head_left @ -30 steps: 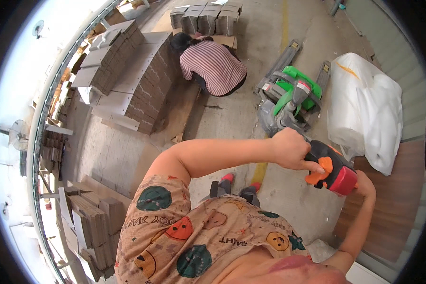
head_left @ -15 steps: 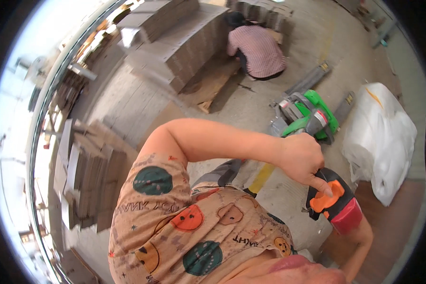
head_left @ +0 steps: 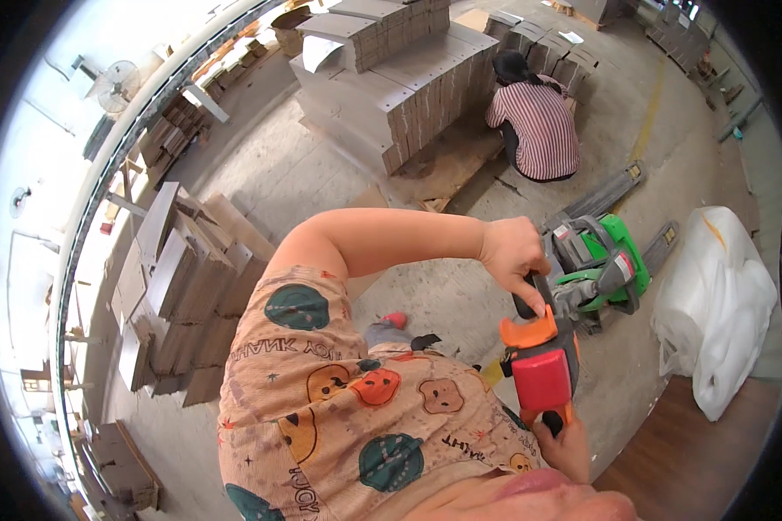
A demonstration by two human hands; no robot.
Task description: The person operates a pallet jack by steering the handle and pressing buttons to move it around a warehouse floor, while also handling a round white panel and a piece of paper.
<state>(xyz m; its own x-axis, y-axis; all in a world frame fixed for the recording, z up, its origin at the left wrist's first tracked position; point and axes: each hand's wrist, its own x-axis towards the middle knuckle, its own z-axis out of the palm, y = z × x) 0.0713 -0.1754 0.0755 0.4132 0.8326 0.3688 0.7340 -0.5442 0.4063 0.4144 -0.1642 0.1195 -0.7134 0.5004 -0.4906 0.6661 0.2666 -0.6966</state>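
Note:
A handheld power tool [head_left: 541, 379], red, orange and black, is held between my two hands in front of my chest. My left hand [head_left: 511, 250] is closed round the black handle at its upper end, with the thumb by the orange part. Lower down, my right hand [head_left: 566, 447] grips the tool's bottom end at an orange and black piece. Part of that hand and its forearm are hidden. Just beyond the tool stands a green and grey pallet jack [head_left: 599, 260] with dark forks.
A person in a striped shirt [head_left: 540, 130] crouches beside a tall stack of cardboard [head_left: 443, 100] on a wooden pallet. More flat cardboard [head_left: 187, 286] is stacked at the left. A white plastic bundle [head_left: 717, 304] lies at the right.
The tool has moved left and turned, so its red face shows more fully. Both hands have moved left with it. The whole view has shifted, and the surroundings sit lower.

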